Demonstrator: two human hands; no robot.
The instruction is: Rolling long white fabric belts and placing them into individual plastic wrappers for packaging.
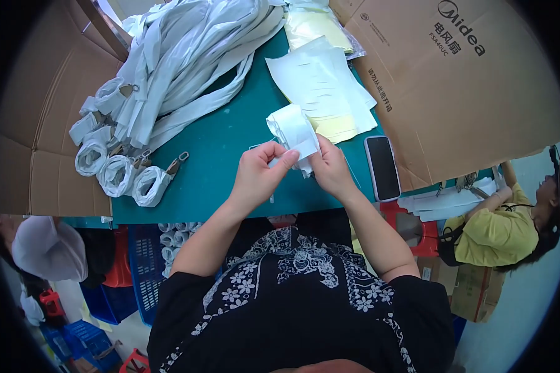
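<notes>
Over the front of the green table (221, 202), both hands grip a white strap coiled into a loose roll (292, 124). My left hand (255, 171) pinches the near side of the roll, thumb and forefinger pressed at a small white flap. My right hand (333, 169) closes round its right side, with some fingers hidden behind the strap. Just beyond the roll lie white and yellow sheets (320, 81) with rows of short slits. Several finished-looking coils (117, 175) with metal hooks sit at the left, beside a heap of long white straps (180, 74).
A dark-screened phone (383, 169) lies right of my right hand. Cardboard panels (473, 93) flank the table on both sides. A blue crate (148, 267) stands below the left edge. One co-worker in yellow (501, 236) is at the right, another person's sleeve (50, 248) at the left.
</notes>
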